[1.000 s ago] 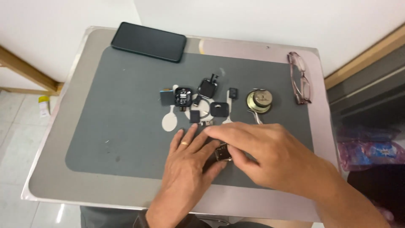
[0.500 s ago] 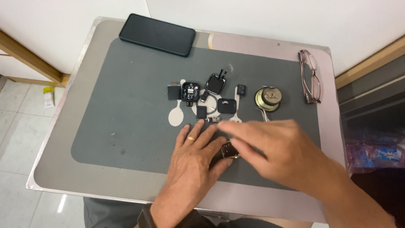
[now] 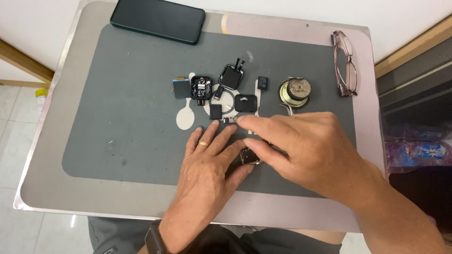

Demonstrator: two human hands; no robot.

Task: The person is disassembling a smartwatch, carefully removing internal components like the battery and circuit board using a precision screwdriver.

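While both hands meet over the lower middle of the grey mat [image 3: 117, 94], a wide bare part of this mat stays free at its left side, and a narrower bare strip at its right side. The mat lies on a metal tray [image 3: 42, 155] with rounded corners; the tray edges are close to a white wall above and a tiled floor at the left.

One dark phone [image 3: 157, 19] lies at the top left edge of the mat. About eight small black parts [image 3: 202, 87] sit in a group at the mat centre. The left hand [image 3: 207, 174] lies flat on the mat below them, fingers spread and relaxed, one ring on it, the thumb touching a small silver-black device [image 3: 248, 156]. The right hand [image 3: 306, 150] covers this device from the right, and its fingers pinch it. One round metal piece [image 3: 294, 91] stands at the right of the group, and one pair of glasses [image 3: 346, 63] lies at the mat's right edge.
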